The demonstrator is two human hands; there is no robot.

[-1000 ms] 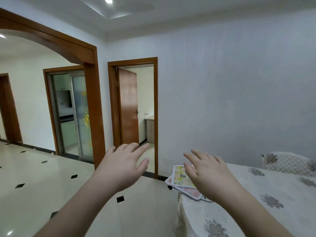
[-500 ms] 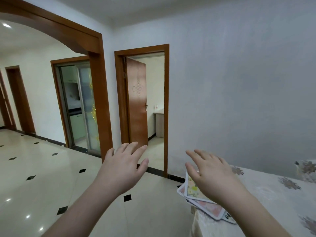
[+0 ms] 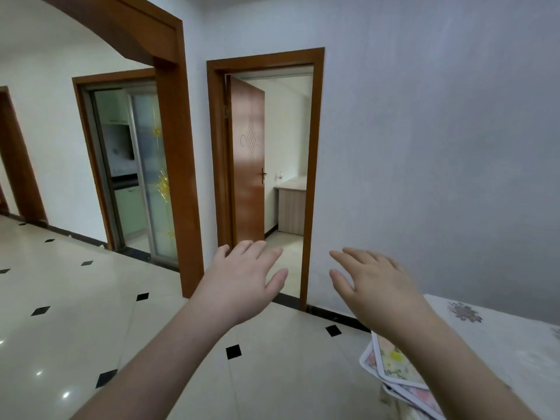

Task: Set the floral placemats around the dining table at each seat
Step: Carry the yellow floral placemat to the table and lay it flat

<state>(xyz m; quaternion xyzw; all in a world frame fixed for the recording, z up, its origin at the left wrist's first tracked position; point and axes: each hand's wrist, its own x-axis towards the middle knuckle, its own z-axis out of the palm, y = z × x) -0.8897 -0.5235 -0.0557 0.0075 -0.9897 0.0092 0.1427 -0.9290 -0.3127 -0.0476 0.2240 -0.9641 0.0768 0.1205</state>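
A small stack of floral placemats (image 3: 394, 366) lies at the corner of the dining table (image 3: 512, 344), overhanging its edge; the top one is pale yellow with flowers, pink ones show beneath. My right forearm crosses over the stack and hides part of it. My right hand (image 3: 375, 286) is raised in the air above and beyond the stack, fingers spread, holding nothing. My left hand (image 3: 242, 280) is lifted over the floor to the left of the table, also spread and empty.
The table wears a white cloth with grey flower motifs. A tiled floor (image 3: 75, 313) with black diamond insets lies left. Ahead are a wooden door (image 3: 247, 165) standing ajar, a glass sliding door (image 3: 151, 177) and a wooden arch post (image 3: 178, 177).
The view has swung left and down: the table and placemats slid toward the lower right corner and the chair left the frame. Both hands stay raised and empty.
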